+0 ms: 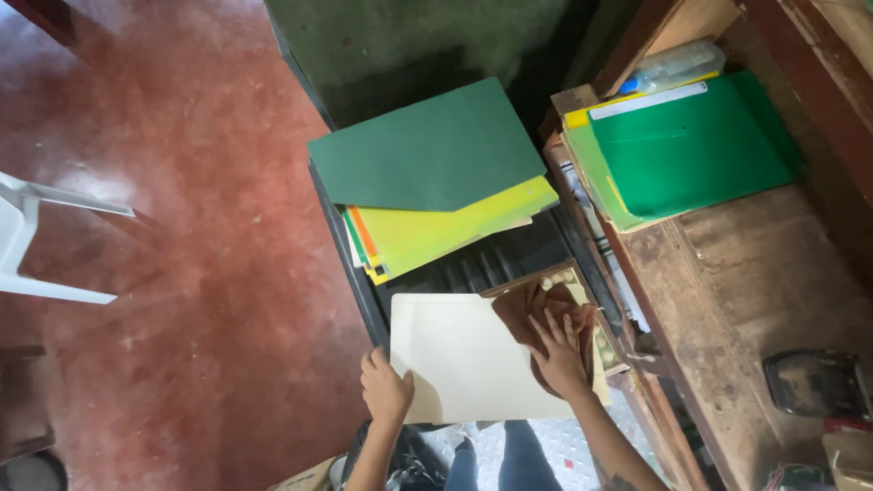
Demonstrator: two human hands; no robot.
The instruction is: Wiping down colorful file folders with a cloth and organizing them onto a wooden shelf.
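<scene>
Both forearms are being seen closest to the lens, reaching up from the lower edge. A cream folder, flat, matte card, rectangular, is being held at its near-left corner by the left hand; that grip is closed on the folder edge, thumb over the top face. A brown cloth, soft and creased, is being pressed flat by the right hand, fingers spread and palm down, so nothing is being pinched there, only pushed against the folder's right part. The folder's long axis is running left to right between the two grips, with most of its face lying just beyond the left grip and left of the right one. It is resting on an open dark drawer.

Beyond both grips, a dark green folder is lying over yellow folders, stacked askew. Right of the right grip, on a worn wooden tabletop, bright green plastic folders are lying. Red polished floor is lying left of the left grip.
</scene>
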